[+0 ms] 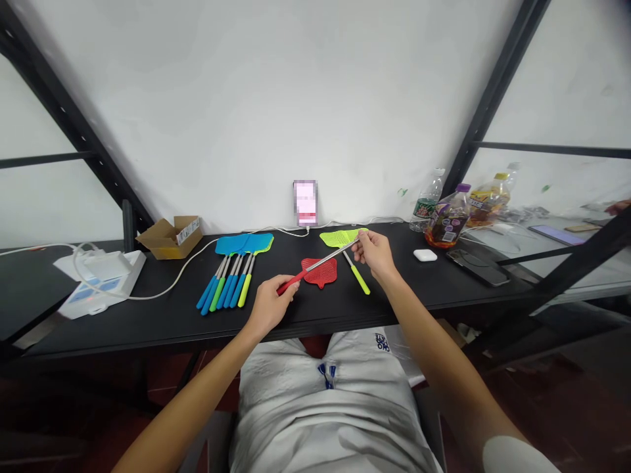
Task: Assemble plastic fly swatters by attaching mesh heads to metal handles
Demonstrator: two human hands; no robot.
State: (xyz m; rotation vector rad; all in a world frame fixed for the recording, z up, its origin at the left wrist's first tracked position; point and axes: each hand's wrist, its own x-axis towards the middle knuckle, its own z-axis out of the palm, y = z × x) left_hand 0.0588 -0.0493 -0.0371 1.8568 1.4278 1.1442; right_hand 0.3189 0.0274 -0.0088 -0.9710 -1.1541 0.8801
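Note:
Between my two hands runs a fly swatter handle (320, 263), a metal rod with a red grip. My left hand (270, 302) is closed round the red grip; my right hand (375, 253) pinches the rod's far end. Below the rod, a red swatter head (321, 273) lies flat on the black table (296, 315), apart from it as far as I can see. Beside my right hand lies a yellow-green fly swatter (359, 279), its head partly behind my fingers. To the left, several fly swatters (241, 244) with blue and yellow-green heads lie overlapped in a row.
A phone (305, 202) leans on the wall, with a cable plugged in. An open cardboard box (172, 238) and a white box (103, 282) stand at the left. Bottles (447, 217), a white earbud case (424, 255) and a dark phone (477, 266) are at the right.

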